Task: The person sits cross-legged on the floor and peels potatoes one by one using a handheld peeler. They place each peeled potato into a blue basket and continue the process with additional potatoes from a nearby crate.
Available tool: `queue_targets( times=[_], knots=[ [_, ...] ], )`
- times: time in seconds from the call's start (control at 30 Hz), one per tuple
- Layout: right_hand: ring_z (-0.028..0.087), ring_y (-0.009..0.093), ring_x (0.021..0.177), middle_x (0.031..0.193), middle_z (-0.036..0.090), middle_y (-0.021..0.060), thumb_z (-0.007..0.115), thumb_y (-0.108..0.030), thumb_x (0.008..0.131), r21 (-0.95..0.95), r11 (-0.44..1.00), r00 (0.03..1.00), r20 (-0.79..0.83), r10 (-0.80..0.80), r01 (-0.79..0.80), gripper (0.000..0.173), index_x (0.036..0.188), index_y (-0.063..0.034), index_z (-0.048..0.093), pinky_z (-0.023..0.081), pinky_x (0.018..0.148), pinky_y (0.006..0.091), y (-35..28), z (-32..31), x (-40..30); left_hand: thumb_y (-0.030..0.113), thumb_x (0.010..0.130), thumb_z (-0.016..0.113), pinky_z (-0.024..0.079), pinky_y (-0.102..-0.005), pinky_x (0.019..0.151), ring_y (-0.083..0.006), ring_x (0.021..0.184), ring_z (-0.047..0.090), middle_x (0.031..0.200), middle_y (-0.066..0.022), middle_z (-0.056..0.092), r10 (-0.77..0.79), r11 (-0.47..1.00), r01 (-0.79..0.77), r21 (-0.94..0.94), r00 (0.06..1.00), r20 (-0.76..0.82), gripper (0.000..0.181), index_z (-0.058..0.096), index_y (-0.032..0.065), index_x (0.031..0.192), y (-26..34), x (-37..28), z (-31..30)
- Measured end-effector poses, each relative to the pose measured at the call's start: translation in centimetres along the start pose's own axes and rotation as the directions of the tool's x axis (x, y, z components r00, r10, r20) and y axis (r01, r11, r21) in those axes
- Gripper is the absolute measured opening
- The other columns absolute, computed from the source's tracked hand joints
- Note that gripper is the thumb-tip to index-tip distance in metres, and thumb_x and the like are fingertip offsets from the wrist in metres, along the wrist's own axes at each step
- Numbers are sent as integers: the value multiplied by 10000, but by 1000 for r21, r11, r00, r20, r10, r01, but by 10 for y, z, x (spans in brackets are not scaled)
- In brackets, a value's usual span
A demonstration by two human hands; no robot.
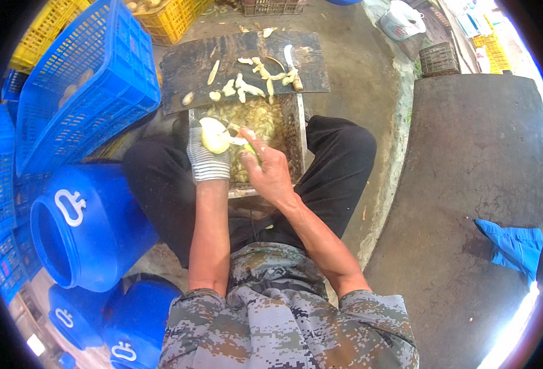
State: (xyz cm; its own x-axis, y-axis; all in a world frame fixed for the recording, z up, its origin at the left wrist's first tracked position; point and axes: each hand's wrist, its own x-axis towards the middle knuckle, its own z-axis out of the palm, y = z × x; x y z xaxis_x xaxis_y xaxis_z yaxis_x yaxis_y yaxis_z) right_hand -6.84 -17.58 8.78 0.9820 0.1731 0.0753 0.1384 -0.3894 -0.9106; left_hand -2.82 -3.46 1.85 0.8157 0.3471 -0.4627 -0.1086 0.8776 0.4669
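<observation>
My left hand (209, 159), in a striped knit glove, holds a pale peeled vegetable or tuber (213, 135) over a crate (302, 138) between my legs. My bare right hand (266, 168) grips a peeler (249, 148) with a green handle, its head close to the vegetable's right side. A strip of peel hangs between them. Many peelings (264, 117) fill the crate. Across its far end lies a dark board (183, 69) with peel scraps (246, 87) and a knife (291, 67) with a light wooden handle.
A tilted blue plastic crate (133, 69) holding round produce stands at the left, with blue barrels (110, 221) below it. Yellow crates (170, 23) are at the top left. A white bucket (401, 20) is at the upper right. A blue cloth (516, 244) lies on the dark slab (456, 161) at the right.
</observation>
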Motion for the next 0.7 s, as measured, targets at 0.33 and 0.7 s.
queue_targets(
  times=[0.33, 0.7],
  knots=[
    [673, 320, 758, 889, 674, 211, 621, -59, 865, -142, 990, 997, -66, -30, 20, 485, 1340, -54, 522, 526, 691, 398, 19, 2, -29, 460, 891, 495, 497, -514, 844, -319, 946, 615, 1068, -148, 641, -84, 915, 164, -369, 971, 224, 464, 619, 62, 1096, 29, 7, 12],
    [673, 313, 987, 1123, 661, 222, 583, -8, 832, 160, 974, 987, -39, -154, 158, 476, 1307, -12, 546, 506, 847, 354, -32, -1, 4, 431, 852, 611, 394, -522, 1042, -352, 1241, 487, 1407, -221, 451, 102, 949, 109, -294, 780, 617, 695, 427, 21, 1382, 37, -17, 19]
  ],
)
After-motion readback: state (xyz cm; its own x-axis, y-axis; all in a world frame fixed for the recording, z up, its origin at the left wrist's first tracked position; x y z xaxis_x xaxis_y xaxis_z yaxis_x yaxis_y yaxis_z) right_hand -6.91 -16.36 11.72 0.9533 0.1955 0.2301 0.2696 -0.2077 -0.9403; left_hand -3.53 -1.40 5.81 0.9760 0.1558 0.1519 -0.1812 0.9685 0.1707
